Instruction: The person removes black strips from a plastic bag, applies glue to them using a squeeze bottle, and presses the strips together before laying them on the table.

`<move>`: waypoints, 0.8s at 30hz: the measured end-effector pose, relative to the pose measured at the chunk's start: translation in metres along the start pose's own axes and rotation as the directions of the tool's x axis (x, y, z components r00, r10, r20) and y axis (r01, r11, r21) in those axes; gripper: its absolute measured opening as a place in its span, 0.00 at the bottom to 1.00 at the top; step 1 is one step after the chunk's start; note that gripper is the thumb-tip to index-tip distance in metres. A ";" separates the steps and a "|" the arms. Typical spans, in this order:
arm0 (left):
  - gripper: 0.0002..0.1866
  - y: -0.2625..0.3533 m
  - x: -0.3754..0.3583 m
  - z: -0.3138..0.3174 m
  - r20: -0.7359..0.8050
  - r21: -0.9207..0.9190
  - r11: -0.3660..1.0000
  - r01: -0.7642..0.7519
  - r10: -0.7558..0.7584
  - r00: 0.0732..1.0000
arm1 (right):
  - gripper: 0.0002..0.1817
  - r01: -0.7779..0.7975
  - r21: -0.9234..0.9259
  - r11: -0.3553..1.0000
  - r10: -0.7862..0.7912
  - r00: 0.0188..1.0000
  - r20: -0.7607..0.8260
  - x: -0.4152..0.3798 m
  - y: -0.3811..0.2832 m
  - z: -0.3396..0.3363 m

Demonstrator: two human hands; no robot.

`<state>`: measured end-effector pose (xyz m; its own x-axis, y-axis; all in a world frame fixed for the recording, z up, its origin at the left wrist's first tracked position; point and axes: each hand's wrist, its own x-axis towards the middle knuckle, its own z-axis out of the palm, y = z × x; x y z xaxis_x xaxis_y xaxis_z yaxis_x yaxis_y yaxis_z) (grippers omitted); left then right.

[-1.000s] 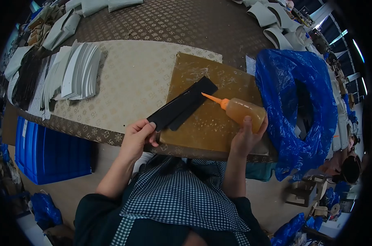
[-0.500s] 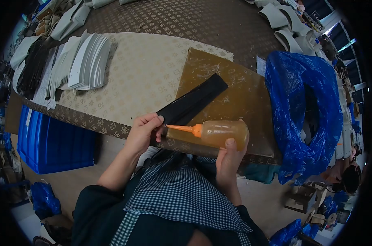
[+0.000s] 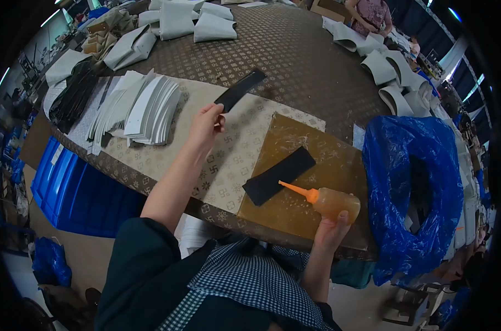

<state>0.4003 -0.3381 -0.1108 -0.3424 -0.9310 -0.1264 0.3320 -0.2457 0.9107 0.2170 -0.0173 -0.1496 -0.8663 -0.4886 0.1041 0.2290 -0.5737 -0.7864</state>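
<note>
My left hand [image 3: 209, 122] pinches one end of a glossy black strip [image 3: 240, 90], lifted over the table to the left of the brown board [image 3: 338, 165]. A second black strip [image 3: 280, 175], matte and flat, lies slantwise on that board. Wrapped round a clear squeeze bottle [image 3: 338, 206] of amber liquid is my right hand [image 3: 333, 230], at the board's front edge. The bottle is tilted on its side. Its long orange nozzle [image 3: 300, 190] points left, with the tip overlapping the strip on the board in this view.
Stacks of white strips [image 3: 154, 110] and a black bundle [image 3: 74, 96] lie at the left. A blue plastic bag [image 3: 380, 187] stands open at the right. Below the table edge is a blue bin [image 3: 85, 190]. Another person [image 3: 371, 16] is at the far side, near white folded pieces [image 3: 347, 37].
My left hand has moved up and left, carrying one black strip away from the other. My right hand and the bottle have shifted slightly right. The head view has tilted up.
</note>
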 end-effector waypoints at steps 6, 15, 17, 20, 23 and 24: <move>0.14 -0.001 0.048 -0.036 -0.117 0.119 0.993 0.002 0.012 0.993 | 0.44 0.019 -0.009 1.000 -0.019 1.000 0.003 0.001 0.002 -0.002; 0.17 -0.016 -0.084 -0.025 0.076 0.760 0.621 -0.193 0.210 0.975 | 0.44 -0.008 0.005 1.000 0.008 1.000 -0.019 0.002 0.003 -0.005; 0.18 -0.028 -0.121 -0.008 0.224 0.837 0.473 -0.276 0.163 0.961 | 0.44 -0.013 0.008 1.000 0.013 1.000 -0.012 0.002 0.003 -0.006; 0.22 -0.035 -0.136 0.009 0.340 0.880 0.303 -0.366 0.138 0.930 | 0.44 -0.009 0.007 1.000 0.009 1.000 0.008 0.002 0.003 -0.006; 0.21 -0.037 -0.132 0.015 0.335 0.886 0.310 -0.344 0.084 0.938 | 0.44 0.000 0.005 1.000 0.000 1.000 0.009 0.000 0.002 -0.005; 0.20 -0.036 -0.130 0.014 0.333 0.875 0.343 -0.341 0.084 0.939 | 0.44 0.004 0.006 1.000 -0.004 1.000 0.004 -0.001 0.002 -0.005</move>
<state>0.4206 -0.2042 -0.1222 -0.5864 -0.8052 0.0884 -0.5388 0.4692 0.6997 0.2159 -0.0144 -0.1541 -0.8655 -0.4889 0.1093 0.2283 -0.5792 -0.7826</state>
